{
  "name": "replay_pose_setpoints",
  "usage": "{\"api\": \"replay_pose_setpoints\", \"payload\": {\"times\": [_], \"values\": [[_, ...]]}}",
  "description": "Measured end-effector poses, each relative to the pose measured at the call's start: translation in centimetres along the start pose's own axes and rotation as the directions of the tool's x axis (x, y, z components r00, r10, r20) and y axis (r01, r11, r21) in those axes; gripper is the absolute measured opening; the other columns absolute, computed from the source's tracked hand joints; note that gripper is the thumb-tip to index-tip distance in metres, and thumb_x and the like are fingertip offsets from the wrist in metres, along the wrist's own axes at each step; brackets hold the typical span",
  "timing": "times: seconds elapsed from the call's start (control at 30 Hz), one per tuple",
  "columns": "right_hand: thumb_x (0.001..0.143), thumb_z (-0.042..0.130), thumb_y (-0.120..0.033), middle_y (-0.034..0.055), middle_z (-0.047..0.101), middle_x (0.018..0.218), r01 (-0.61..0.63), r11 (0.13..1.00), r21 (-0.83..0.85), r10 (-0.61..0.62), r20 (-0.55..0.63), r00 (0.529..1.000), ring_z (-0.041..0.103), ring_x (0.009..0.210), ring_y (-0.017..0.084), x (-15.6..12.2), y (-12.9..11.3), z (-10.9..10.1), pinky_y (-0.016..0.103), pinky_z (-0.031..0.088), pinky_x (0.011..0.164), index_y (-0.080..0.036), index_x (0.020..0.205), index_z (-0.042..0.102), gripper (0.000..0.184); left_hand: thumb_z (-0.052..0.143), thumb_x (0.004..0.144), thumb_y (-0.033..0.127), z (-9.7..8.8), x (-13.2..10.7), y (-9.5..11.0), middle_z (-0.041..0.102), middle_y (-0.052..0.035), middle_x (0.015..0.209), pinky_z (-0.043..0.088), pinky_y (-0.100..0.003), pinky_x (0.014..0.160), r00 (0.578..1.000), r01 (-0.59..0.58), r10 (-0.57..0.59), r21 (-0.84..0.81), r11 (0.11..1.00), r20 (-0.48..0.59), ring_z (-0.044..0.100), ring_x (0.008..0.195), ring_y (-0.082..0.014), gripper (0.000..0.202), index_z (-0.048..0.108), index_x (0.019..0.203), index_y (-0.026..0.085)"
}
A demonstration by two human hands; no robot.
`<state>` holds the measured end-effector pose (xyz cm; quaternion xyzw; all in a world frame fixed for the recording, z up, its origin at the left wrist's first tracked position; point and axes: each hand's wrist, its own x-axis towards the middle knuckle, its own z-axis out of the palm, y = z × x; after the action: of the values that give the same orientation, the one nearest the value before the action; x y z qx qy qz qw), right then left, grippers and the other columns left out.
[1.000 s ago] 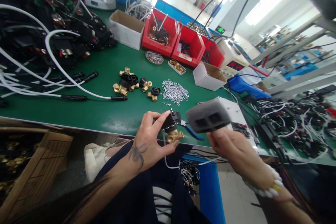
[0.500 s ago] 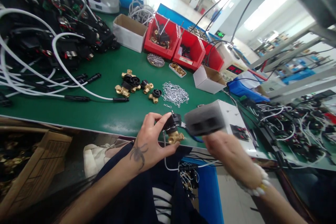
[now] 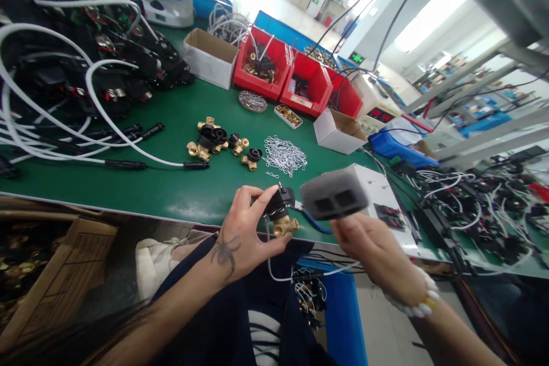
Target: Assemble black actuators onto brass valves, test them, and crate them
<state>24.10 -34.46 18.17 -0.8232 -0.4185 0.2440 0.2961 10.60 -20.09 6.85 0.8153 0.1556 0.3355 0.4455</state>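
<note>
Brass valve (image 3: 285, 227) in left grip (image 3: 245, 229).

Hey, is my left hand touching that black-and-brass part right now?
Touching. The head view shows the left hand around the black-and-brass part, its fingers against the black top with no gap visible.

At the far left, a fan (image 3: 169, 14) stands beyond a heap of black housings (image 3: 55, 77) with looping white cables (image 3: 91, 81). Along the far side sit 3 red bins (image 3: 254, 83), with 1 white box (image 3: 208, 66) to their left and another nearer on their right, beside a device (image 3: 366, 97) showing red digits. To the right lie a blue tray (image 3: 397, 150) and tangled black parts (image 3: 467, 209); at the near left, a brown carton (image 3: 77, 266) contains brass-coloured pieces.
</note>
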Motion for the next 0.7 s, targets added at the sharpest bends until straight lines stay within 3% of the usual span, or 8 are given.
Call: {"api": "replay_pose_setpoints", "payload": {"times": [0.1,0.23,0.3,0.43,0.6,0.7], "values": [[0.094,0.028,-0.073,-0.0057,0.031,0.048,-0.002,0.994,0.107,0.013,-0.104,0.995,0.026,0.043,0.010,-0.18,0.08,-0.18,0.026,0.021,0.042,-0.024,0.056,0.036,0.062,0.071,0.077,0.032,-0.03,0.05,0.00,0.050,-0.0096,0.113,0.052,-0.044,0.094,1.000,0.009,-0.009,-0.009,1.000,0.008,0.055,0.106,-0.0248,0.064,0.051,0.137,0.017],[0.087,0.044,-0.075,-0.0041,0.039,0.051,-0.038,0.999,-0.025,0.039,0.075,0.996,0.032,0.046,0.010,0.18,-0.10,0.44,0.026,0.022,0.043,-0.022,0.060,0.046,0.060,0.072,0.076,0.031,-0.14,0.15,0.02,0.051,-0.0094,0.110,0.053,-0.044,0.090,1.000,-0.001,0.001,0.027,1.000,0.005,0.055,0.104,-0.0255,0.066,0.051,0.136,0.016],[0.087,0.043,-0.075,-0.0044,0.038,0.051,-0.030,0.999,-0.038,0.033,0.088,0.996,0.031,0.046,0.010,0.24,-0.32,0.25,0.025,0.021,0.042,-0.022,0.059,0.046,0.061,0.072,0.076,0.031,-0.16,0.15,0.03,0.050,-0.0090,0.110,0.054,-0.044,0.089,1.000,0.000,0.000,0.023,1.000,0.002,0.055,0.103,-0.0254,0.065,0.051,0.136,0.018],[0.091,0.031,-0.076,-0.0051,0.032,0.047,-0.011,0.997,0.076,0.016,-0.065,0.998,0.026,0.043,0.010,0.13,-0.57,-0.31,0.026,0.021,0.041,-0.024,0.055,0.036,0.064,0.073,0.077,0.031,-0.11,0.10,-0.03,0.050,-0.0091,0.113,0.054,-0.046,0.092,1.000,-0.004,0.004,-0.006,1.000,0.012,0.056,0.105,-0.0253,0.066,0.049,0.137,0.020],[0.088,0.040,-0.076,-0.0037,0.039,0.051,-0.014,0.995,-0.103,0.027,0.121,0.992,0.033,0.045,0.010,0.66,-0.49,0.46,0.025,0.023,0.042,-0.022,0.060,0.046,0.061,0.072,0.076,0.031,-0.09,0.04,-0.14,0.051,-0.0090,0.111,0.054,-0.046,0.091,1.000,0.016,-0.016,-0.009,1.000,0.011,0.055,0.106,-0.0262,0.067,0.049,0.138,0.020],[0.089,0.037,-0.076,-0.0053,0.033,0.049,0.009,1.000,-0.001,-0.009,-0.006,1.000,0.028,0.043,0.009,0.62,-0.33,0.13,0.025,0.020,0.040,-0.023,0.057,0.041,0.063,0.071,0.078,0.032,-0.04,-0.05,-0.20,0.050,-0.0084,0.112,0.054,-0.045,0.092,1.000,0.015,-0.015,-0.040,0.999,-0.002,0.056,0.105,-0.0247,0.066,0.049,0.138,0.021]]}}
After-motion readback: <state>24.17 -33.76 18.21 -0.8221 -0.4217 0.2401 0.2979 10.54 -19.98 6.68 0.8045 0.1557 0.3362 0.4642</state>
